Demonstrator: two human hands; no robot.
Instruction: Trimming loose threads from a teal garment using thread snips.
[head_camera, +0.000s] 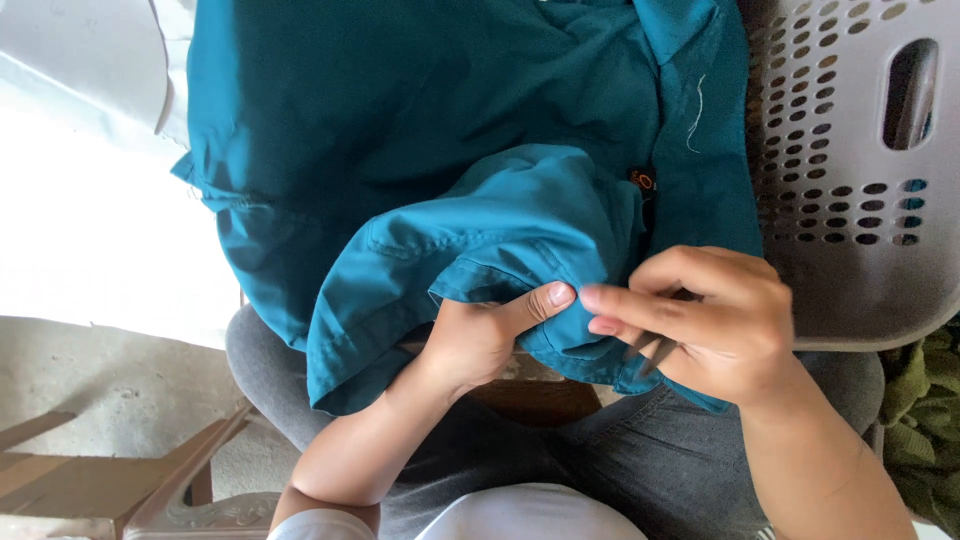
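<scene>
Both hands pinch the teal shirt (480, 215) hem on the lap: left hand (480, 335) gripping a fold, right hand (715, 320) closed on small dark scissors (650, 350). One loose thread (697, 112) near the collar looks untrimmed; how much is already trimmed cannot be told.

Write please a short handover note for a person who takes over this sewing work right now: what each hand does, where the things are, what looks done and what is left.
Left hand: under a folded edge of the teal garment, thumb pressing the fold from above.
Right hand: pinching the same fold next to the left thumb, with a small dark metal tool between its fingers; I cannot tell what kind of tool.
The garment lies over the lap and partly over the grey perforated basket at the right.
A loose pale thread hangs on the cloth near the basket.
Done: the edge is gathered and held.
Left: I cannot see how far the seam is worked; check it before going on.
</scene>
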